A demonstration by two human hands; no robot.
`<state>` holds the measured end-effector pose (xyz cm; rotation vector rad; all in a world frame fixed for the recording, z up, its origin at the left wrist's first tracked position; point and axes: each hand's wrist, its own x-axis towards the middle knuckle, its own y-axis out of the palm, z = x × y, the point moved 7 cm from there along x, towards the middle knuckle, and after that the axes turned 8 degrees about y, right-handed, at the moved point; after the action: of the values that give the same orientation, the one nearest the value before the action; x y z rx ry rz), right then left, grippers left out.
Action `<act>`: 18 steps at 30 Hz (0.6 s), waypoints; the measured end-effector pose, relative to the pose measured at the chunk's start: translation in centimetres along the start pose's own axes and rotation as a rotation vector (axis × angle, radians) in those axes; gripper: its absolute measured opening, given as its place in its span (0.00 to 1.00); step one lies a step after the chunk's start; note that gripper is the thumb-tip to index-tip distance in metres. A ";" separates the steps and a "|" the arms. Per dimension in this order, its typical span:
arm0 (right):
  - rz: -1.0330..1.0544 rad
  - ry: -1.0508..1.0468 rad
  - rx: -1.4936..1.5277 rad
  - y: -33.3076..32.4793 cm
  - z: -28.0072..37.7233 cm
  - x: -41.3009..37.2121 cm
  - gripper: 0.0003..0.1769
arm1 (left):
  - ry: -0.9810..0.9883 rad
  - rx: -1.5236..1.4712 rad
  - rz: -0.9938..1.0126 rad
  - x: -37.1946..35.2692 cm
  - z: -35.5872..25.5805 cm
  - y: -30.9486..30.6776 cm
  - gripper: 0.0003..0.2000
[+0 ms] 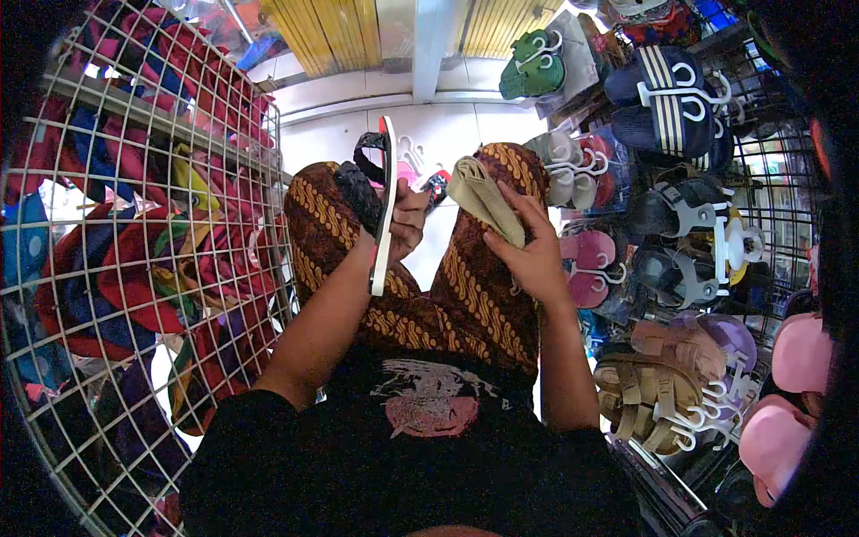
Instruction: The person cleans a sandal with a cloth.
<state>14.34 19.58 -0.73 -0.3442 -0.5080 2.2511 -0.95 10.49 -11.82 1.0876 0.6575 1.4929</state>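
Note:
My left hand (409, 220) is closed on a sandal (385, 242) with a white-edged sole, a red stripe and black straps. The sandal is held on edge above my left knee, its sole side-on to me. Over my right thigh, my right hand (534, 253) grips a folded beige-green cloth (483, 199), thumb on the near side and fingers along the outer side. Between my knees, more footwear with pink and red parts (437, 183) shows low down, partly hidden by my left hand.
A white wire grid (179, 233) with colourful items behind it stands close on my left. On my right, a dark rack (769, 188) carries hanging footwear, including striped navy slides (662, 103), brown sandals (649, 394) and pink clogs (778, 438). Ahead lie white floor tiles (349, 125).

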 end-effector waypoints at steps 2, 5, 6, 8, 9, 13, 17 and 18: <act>0.000 -0.011 -0.009 0.0 0.1 0.0 0.38 | -0.019 0.013 0.027 -0.1 0.2 0.1 0.14; 0.006 -0.031 -0.022 0.1 0.1 0.0 0.38 | -0.098 -0.059 0.073 -0.2 0.8 0.0 0.13; 0.006 -0.034 -0.031 0.2 0.1 0.0 0.38 | -0.124 -0.083 0.089 -0.2 1.0 0.1 0.12; 0.010 -0.042 -0.054 0.5 0.1 -0.1 0.38 | -0.126 -0.082 0.103 -0.3 1.1 0.1 0.12; 0.013 -0.045 -0.067 0.6 0.1 -0.2 0.38 | -0.103 -0.057 0.100 -0.3 1.0 0.2 0.12; 0.024 -0.050 -0.124 1.1 0.3 -0.4 0.38 | -0.099 -0.050 0.100 -0.4 0.9 0.1 0.12; 0.022 -0.032 -0.091 1.3 0.3 -0.6 0.38 | -0.093 -0.116 0.113 -0.1 2.0 1.2 0.11; 0.019 -0.034 -0.088 1.3 0.3 -0.5 0.37 | -0.123 -0.112 0.124 0.1 1.9 0.9 0.11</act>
<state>13.75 18.35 -1.00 -0.3578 -0.6251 2.2612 0.32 10.12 -10.22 1.1404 0.4226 1.5356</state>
